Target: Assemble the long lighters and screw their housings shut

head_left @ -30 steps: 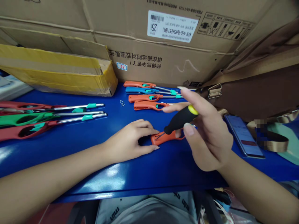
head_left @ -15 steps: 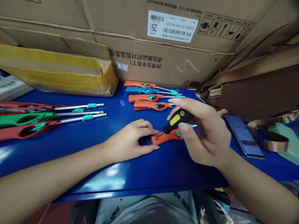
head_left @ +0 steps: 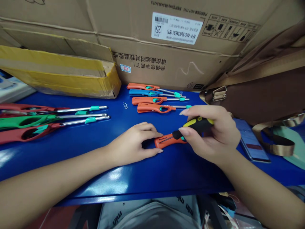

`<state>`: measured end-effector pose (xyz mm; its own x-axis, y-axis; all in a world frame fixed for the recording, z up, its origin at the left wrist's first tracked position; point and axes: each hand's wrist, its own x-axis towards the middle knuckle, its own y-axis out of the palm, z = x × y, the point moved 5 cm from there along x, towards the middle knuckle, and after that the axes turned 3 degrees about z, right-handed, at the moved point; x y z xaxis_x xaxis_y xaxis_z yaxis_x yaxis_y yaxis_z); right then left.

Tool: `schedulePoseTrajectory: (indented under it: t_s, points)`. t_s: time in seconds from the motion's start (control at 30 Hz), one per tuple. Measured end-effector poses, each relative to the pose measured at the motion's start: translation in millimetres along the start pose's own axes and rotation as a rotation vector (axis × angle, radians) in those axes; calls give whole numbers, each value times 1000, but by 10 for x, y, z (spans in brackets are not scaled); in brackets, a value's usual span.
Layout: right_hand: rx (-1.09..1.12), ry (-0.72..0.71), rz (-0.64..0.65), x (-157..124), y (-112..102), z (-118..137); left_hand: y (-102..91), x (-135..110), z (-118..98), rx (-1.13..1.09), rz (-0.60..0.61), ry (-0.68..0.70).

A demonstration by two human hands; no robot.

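An orange long-necked lighter (head_left: 169, 145) lies flat on the blue table in front of me. My left hand (head_left: 137, 141) pinches the lighter's handle end between thumb and fingers. My right hand (head_left: 212, 133) is closed round the black and yellow grip of a screwdriver (head_left: 199, 124), whose thin shaft points down-left at the lighter's handle. The shaft is tilted low, and I cannot tell whether its tip sits in a screw. My right hand and the screwdriver hide the lighter's front part. Small screws (head_left: 125, 105) lie loose beyond my left hand.
More lighters (head_left: 156, 108) lie in a row behind the work spot, and others (head_left: 28, 121) at the left. A large cardboard box (head_left: 133, 41) walls off the back, with a yellow-taped box (head_left: 78, 79) at its left. A phone (head_left: 254, 143) and a brown bag (head_left: 257, 92) are at the right.
The screwdriver has tipped from steep to much flatter, its handle swinging right and slightly down with my right hand. My left hand and the lighter have stayed in place.
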<state>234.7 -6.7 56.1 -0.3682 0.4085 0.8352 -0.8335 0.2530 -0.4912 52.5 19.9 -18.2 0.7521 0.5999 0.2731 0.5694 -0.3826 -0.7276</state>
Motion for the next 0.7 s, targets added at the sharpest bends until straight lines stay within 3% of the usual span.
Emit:
schedulePoseTrajectory:
  t_s: [0.2, 0.4, 0.6, 0.7]
  points:
    - [138, 150, 130, -27, 42, -62, 0, -2, 4, 4, 5, -9]
    - [15, 4, 62, -6, 28, 2, 8, -1, 7, -3, 2, 8]
    - [154, 156, 198, -29, 103, -7, 3, 6, -10, -10, -1, -4]
    - [127, 90, 136, -12, 87, 7, 2, 6, -9, -11, -11, 8]
